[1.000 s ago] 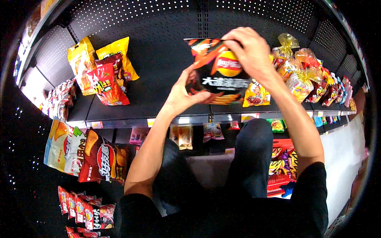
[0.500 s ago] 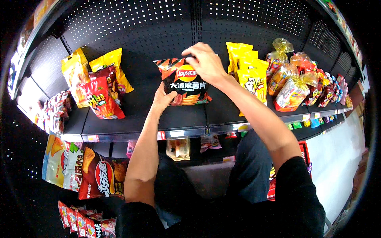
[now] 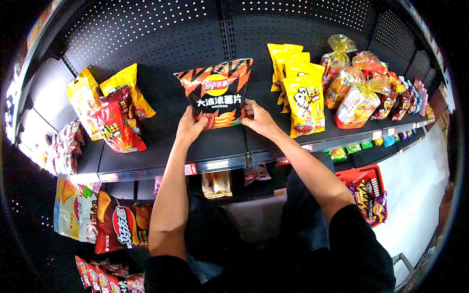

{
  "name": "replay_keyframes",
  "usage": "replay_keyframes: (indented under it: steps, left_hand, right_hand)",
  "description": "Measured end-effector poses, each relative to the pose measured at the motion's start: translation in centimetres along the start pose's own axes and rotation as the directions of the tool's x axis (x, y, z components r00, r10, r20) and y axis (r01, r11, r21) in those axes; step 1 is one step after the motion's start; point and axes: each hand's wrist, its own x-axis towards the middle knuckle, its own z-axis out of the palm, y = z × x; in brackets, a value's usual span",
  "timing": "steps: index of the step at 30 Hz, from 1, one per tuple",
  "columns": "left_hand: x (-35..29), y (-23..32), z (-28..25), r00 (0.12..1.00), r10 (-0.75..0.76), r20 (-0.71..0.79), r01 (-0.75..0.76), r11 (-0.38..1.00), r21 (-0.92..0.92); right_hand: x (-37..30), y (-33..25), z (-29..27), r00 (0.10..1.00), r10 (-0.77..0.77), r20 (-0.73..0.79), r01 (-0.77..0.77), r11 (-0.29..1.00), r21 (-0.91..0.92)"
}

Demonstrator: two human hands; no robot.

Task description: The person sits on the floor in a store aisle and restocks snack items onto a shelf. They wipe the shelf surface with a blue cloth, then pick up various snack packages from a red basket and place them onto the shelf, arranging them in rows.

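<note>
A black and orange-red bag of potato chips (image 3: 221,90) stands upright on the black shelf (image 3: 215,144), facing me. My left hand (image 3: 190,128) grips its lower left corner, thumb across the front and fingers out of sight. At the lower right edge, my right hand (image 3: 259,118) holds the bag with the thumb low and fingers curled partly behind it. To the right of my right hand a row of yellow snack bags (image 3: 304,105) stands a little apart.
Red (image 3: 118,128) and yellow (image 3: 131,87) snack bags lean together at left. Cellophane-wrapped snack packs (image 3: 357,108) fill the right side. A red shopping basket (image 3: 379,177) with bags sits low at right. Larger chip bags (image 3: 117,222) stand lower left. A perforated black panel (image 3: 146,39) backs the shelf.
My right hand has come down from the bag's top right corner to its lower right edge. The bag's whole front now shows. My left hand stays on the lower left.
</note>
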Motion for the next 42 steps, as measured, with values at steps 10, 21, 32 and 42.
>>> replay_keyframes:
  steps: [10, 21, 32, 42]
  left_hand:
    - [0.7, -1.3, -0.3, 0.99, -0.025, -0.142, 0.042, 0.992, 0.119]
    - [5.1, -5.1, -1.0, 0.895, -0.036, -0.444, 0.119, 0.98, 0.16]
    - [4.4, -1.7, -0.7, 0.771, -0.253, -0.584, 0.496, 0.814, 0.303]
    - [5.5, -6.5, -0.3, 0.81, -0.089, -0.58, 0.199, 0.971, 0.129]
  right_hand:
    - [3.2, 3.1, 4.2, 0.989, -0.089, -0.121, 0.095, 0.994, 0.048]
    - [8.8, 0.9, 8.7, 0.994, -0.088, -0.067, 0.085, 0.995, -0.052]
    - [12.7, 3.2, 11.4, 0.997, -0.065, 0.033, 0.061, 0.993, 0.106]
    - [13.3, 2.5, 11.9, 0.998, -0.029, 0.057, 0.018, 0.982, 0.187]
